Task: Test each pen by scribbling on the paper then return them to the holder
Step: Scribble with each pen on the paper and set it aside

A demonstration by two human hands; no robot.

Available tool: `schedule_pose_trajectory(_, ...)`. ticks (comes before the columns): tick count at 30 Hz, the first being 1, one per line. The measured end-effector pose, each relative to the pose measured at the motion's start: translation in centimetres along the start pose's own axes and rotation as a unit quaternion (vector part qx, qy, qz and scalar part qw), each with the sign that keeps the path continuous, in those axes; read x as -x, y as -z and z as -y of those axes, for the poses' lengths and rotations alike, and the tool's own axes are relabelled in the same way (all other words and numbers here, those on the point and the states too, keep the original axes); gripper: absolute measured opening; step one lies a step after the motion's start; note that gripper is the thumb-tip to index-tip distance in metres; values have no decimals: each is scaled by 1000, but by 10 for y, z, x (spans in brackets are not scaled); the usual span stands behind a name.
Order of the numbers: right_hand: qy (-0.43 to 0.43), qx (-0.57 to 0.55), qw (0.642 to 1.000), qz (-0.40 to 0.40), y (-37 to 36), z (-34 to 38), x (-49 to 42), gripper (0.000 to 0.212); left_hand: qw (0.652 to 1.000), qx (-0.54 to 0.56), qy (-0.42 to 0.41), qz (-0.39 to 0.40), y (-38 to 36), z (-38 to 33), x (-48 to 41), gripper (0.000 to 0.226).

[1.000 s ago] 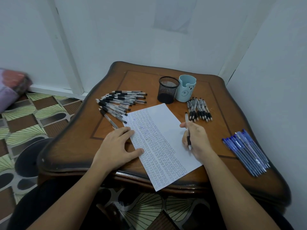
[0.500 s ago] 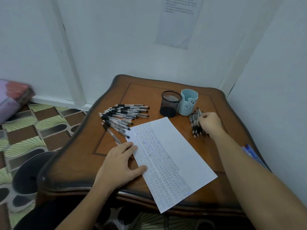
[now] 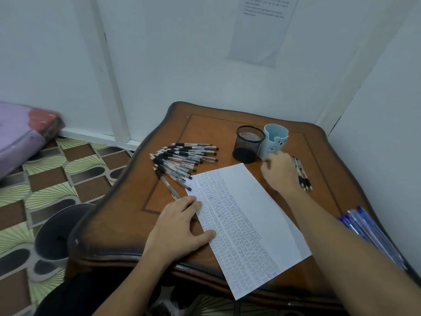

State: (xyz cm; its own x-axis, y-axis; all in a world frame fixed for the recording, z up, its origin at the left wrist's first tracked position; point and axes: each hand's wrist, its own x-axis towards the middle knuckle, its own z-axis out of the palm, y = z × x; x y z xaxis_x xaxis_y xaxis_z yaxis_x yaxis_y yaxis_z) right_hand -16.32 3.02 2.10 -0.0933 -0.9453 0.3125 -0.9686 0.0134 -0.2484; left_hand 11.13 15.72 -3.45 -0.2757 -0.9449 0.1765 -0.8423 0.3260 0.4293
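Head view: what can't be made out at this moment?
All head view.
Right hand: its back hides the fingertips; pen held or not, unclear.
Black pens beside it: mostly behind the hand.
Blue pens: blurred, partly behind the forearm.
Wall sheet: print too small, top cut off.

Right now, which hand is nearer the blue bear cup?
Right. The right hand is just in front of the cup; the left hand presses the paper farther back.

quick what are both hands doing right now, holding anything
Left hand: open, resting flat on the paper.
Right hand: fingers curled at the small pen pile by the blue holder; cannot tell if it grips a pen.
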Motion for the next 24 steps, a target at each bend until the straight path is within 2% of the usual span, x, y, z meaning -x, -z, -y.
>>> schedule_pose_trajectory(3,80,-133,983,100,-15,47,9,20,1000,-4,0,-1,1,-1,0,95)
schedule_pose_trajectory(7,51,-268,947,168,-39,107,24,19,1000,-7,-5,-15,1,-2,0,89)
schedule_pose_trajectory(9,71,-266,943,185,-50,126,22,20,1000,-6,-8,-18,1,-2,0,85)
schedule_pose_trajectory(18,77,-195,964,160,-61,139,8,11,1000,-10,-11,-20,1,0,1,82)
schedule_pose_trajectory(21,48,-294,944,146,-51,128,9,8,1000,-5,-10,-18,0,1,1,87)
schedule_pose_trajectory(24,-24,-409,907,102,-32,108,12,6,1000,-6,-7,-10,1,2,2,92)
